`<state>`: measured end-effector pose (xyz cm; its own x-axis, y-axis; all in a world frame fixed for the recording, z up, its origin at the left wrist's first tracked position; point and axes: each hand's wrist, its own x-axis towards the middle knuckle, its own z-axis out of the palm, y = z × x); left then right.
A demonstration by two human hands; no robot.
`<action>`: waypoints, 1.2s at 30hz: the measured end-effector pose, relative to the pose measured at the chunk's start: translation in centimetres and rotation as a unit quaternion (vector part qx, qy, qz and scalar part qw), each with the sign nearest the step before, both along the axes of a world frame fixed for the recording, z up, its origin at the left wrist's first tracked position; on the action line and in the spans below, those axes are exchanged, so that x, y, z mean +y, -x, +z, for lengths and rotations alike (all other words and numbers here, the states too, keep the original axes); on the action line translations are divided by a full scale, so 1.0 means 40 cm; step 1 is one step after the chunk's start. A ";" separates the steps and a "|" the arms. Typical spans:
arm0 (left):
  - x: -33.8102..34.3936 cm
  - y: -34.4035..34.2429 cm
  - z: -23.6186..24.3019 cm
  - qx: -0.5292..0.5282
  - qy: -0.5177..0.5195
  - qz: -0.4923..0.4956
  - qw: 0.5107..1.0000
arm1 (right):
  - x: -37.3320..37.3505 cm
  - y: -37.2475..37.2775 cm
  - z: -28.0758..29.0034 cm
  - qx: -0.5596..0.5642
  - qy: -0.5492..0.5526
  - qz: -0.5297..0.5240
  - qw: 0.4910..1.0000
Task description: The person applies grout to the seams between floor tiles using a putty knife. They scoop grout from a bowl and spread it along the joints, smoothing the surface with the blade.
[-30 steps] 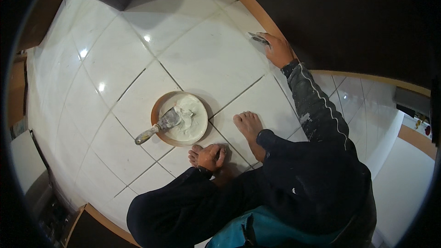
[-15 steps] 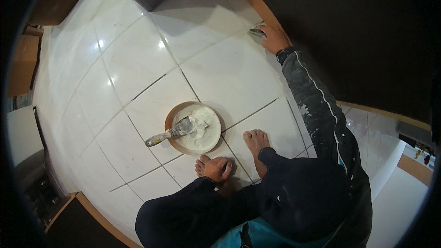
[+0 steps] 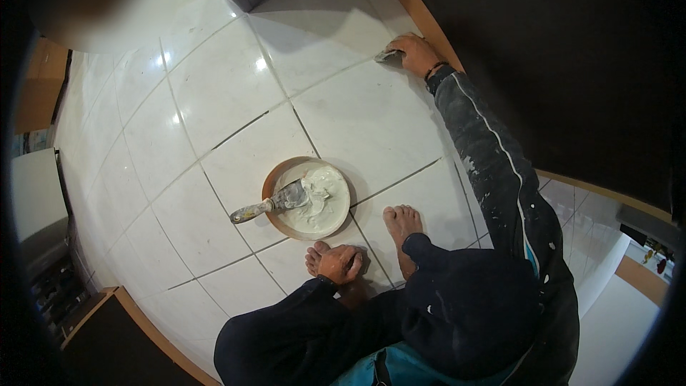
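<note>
The scraper (image 3: pixel 388 56) sits at the upper right of the frame, blade against the floor (image 3: pixel 357 114), pinched in the fingers of the right hand (image 3: pixel 416 54). Since half a second ago, hand and scraper have shifted slightly left, away from the panel (image 3: pixel 557 64), and a wristband now shows. Centre frame, the bowl (image 3: pixel 269 184) of white paste (image 3: pixel 325 200) and its spatula (image 3: pixel 251 212) lie as before. Below, the left hand (image 3: pixel 336 266) remains by a foot; its finger spread I cannot tell. A blurred shape (image 3: pixel 107 11) has appeared upper left.
</note>
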<state>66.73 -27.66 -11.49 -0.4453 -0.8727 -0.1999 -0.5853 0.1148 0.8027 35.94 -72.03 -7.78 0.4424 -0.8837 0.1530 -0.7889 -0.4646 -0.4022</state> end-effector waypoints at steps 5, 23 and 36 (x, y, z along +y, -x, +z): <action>-0.017 0.013 0.024 0.037 -0.011 0.013 0.999 | 0.055 0.032 -0.009 -0.011 -0.037 -0.003 0.999; -0.022 0.005 0.043 -0.012 -0.044 -0.003 0.999 | -0.003 0.016 0.056 0.158 0.050 -0.268 0.949; -0.031 0.006 0.053 0.058 -0.011 0.026 0.998 | 0.048 -0.258 0.066 0.203 -0.069 -0.149 0.965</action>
<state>66.50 -28.91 -9.36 -0.4210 -0.8911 -0.1696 -0.4929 0.0678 0.8674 46.25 -70.10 -5.13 0.1649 -0.9805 -0.1072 -0.9848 -0.1576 -0.0727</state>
